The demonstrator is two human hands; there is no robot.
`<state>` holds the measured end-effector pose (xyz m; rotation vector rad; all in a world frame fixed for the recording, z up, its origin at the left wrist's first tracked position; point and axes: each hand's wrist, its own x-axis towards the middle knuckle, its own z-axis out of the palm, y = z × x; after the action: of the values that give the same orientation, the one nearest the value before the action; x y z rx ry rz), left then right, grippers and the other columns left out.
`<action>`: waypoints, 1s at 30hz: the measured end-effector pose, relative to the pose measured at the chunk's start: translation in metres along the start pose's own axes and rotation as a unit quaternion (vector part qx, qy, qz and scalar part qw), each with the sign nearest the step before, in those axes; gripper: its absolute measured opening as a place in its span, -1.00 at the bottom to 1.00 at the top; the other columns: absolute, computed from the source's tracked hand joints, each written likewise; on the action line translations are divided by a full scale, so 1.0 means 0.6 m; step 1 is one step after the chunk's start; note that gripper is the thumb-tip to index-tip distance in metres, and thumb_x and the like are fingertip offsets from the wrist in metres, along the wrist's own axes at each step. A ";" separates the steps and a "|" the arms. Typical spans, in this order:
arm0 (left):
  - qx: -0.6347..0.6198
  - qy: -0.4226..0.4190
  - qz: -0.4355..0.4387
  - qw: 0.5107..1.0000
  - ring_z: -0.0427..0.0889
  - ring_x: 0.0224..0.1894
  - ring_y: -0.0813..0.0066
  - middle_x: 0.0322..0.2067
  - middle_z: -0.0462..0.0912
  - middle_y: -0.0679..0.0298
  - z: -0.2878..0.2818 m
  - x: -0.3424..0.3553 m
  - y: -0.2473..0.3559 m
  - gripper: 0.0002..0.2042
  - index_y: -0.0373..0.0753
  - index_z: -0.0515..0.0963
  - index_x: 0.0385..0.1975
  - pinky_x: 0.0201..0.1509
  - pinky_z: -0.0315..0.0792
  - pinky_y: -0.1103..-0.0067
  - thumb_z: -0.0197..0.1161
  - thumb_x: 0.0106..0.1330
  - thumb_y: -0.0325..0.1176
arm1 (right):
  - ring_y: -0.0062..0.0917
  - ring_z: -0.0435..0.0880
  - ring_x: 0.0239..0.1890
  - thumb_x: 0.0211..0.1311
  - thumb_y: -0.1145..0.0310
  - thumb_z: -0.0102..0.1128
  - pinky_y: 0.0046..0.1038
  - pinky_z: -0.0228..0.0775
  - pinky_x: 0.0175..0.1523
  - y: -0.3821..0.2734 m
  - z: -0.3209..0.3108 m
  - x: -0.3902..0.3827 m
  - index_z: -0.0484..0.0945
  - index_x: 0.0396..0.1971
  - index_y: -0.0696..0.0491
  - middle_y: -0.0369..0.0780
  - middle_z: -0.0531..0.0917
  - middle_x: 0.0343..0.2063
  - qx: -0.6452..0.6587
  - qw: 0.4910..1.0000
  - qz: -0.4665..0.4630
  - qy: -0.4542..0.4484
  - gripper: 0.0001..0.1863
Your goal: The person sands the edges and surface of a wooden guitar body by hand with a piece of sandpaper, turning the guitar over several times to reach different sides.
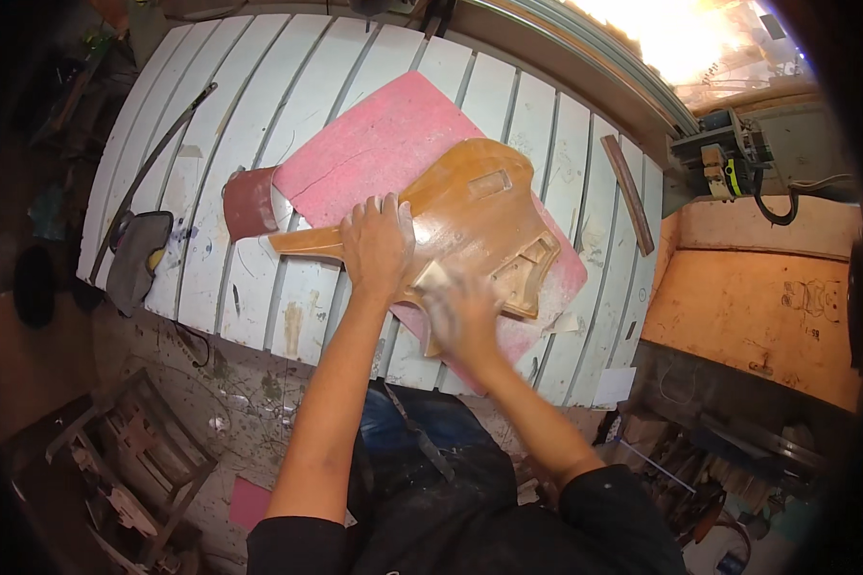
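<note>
A brown wooden electric guitar body (470, 216) with its neck lies on a pink mat (355, 144), neck toward the left. It has a rectangular slot near its far end and an open cavity on its right side. My left hand (379, 244) lies across the guitar where neck and body meet, fingers wrapped over the far edge. Smeared by motion, my right hand (460, 316) is at the near edge of the body. A pale sanding piece (431, 278) shows at its fingers against the wood. White dust clings to both hands.
The mat rests on a white slatted table (211, 153). A curled red-brown abrasive sheet (250, 203) sits beside the neck. At left are a grey cloth item (139, 261) and a long dark strip (158, 153); at right, a wooden stick (628, 195) and white paper (614, 385).
</note>
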<state>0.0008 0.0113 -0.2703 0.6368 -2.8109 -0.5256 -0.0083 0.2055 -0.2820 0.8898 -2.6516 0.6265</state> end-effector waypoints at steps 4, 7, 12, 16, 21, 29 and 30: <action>-0.006 -0.011 0.006 1.000 0.59 -0.03 0.06 -0.13 0.65 0.04 -0.007 0.003 0.008 -0.66 -0.25 0.61 -0.02 0.10 0.38 0.18 0.03 0.48 -0.14 | -0.08 0.62 -0.17 0.26 0.25 0.21 -0.01 0.39 -0.12 0.120 -0.043 0.087 0.63 -0.28 0.11 -0.04 0.66 -0.22 0.024 0.988 0.154 -0.018 -0.78; 0.002 -0.030 -0.001 1.000 0.59 -0.03 0.07 -0.14 0.65 0.04 -0.006 0.008 0.007 -0.66 -0.25 0.61 -0.02 0.10 0.38 0.19 0.04 0.48 -0.15 | -0.07 0.62 -0.21 0.27 0.26 0.20 -0.05 0.40 -0.11 0.050 -0.004 0.029 0.62 -0.29 0.12 0.00 0.65 -0.29 -0.002 0.983 0.179 0.041 -0.78; 0.004 0.027 0.018 0.999 0.61 -0.08 0.12 -0.21 0.66 0.08 0.002 -0.001 -0.002 -0.69 -0.24 0.62 -0.09 0.07 0.40 0.21 0.06 0.47 -0.16 | -0.06 0.59 -0.14 0.26 0.32 0.17 -0.05 0.36 -0.03 0.008 -0.048 -0.030 0.59 -0.11 0.14 0.05 0.62 -0.21 0.046 0.997 0.020 -0.050 -0.73; -0.005 -0.008 0.019 1.000 0.60 -0.05 0.08 -0.15 0.66 0.05 -0.005 -0.004 0.010 -0.66 -0.26 0.61 -0.02 0.08 0.39 0.18 0.04 0.47 -0.15 | -0.08 0.56 -0.05 0.20 0.38 0.24 -0.06 0.29 0.11 0.123 -0.042 0.002 0.60 -0.13 0.11 0.00 0.60 -0.08 -0.021 0.986 0.158 -0.040 -0.75; -0.001 -0.023 0.003 1.000 0.59 0.00 0.07 -0.10 0.65 0.03 -0.007 0.001 0.002 -0.51 -0.29 0.59 0.00 0.11 0.38 0.18 0.15 0.39 0.04 | -0.13 0.54 0.03 0.20 0.27 0.31 -0.05 0.25 0.16 -0.036 -0.067 -0.071 0.65 -0.22 0.02 -0.05 0.61 -0.09 0.041 0.998 0.008 -0.040 -0.80; 0.000 -0.066 0.002 0.998 0.56 0.09 0.09 -0.02 0.63 0.04 -0.026 0.001 0.012 -0.17 -0.32 0.54 0.12 0.23 0.33 0.18 0.30 0.10 0.36 | -0.12 0.52 0.04 0.24 0.24 0.29 0.03 0.20 0.22 0.004 -0.049 -0.052 0.70 -0.19 0.01 -0.12 0.62 -0.08 -0.032 0.985 0.169 -0.024 -0.78; 0.000 -0.076 -0.003 0.997 0.56 0.09 0.11 -0.03 0.63 0.04 -0.029 -0.001 0.013 -0.18 -0.34 0.54 0.12 0.25 0.32 0.20 0.29 0.13 0.34 | -0.12 0.51 0.03 0.25 0.24 0.28 0.03 0.22 0.19 -0.016 -0.067 -0.053 0.69 -0.18 0.03 -0.12 0.62 -0.08 -0.030 0.995 0.086 -0.030 -0.77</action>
<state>0.0037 0.0129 -0.2515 0.6319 -2.9524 -0.5984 0.0271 0.2338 -0.2566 0.6796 -2.8050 0.5634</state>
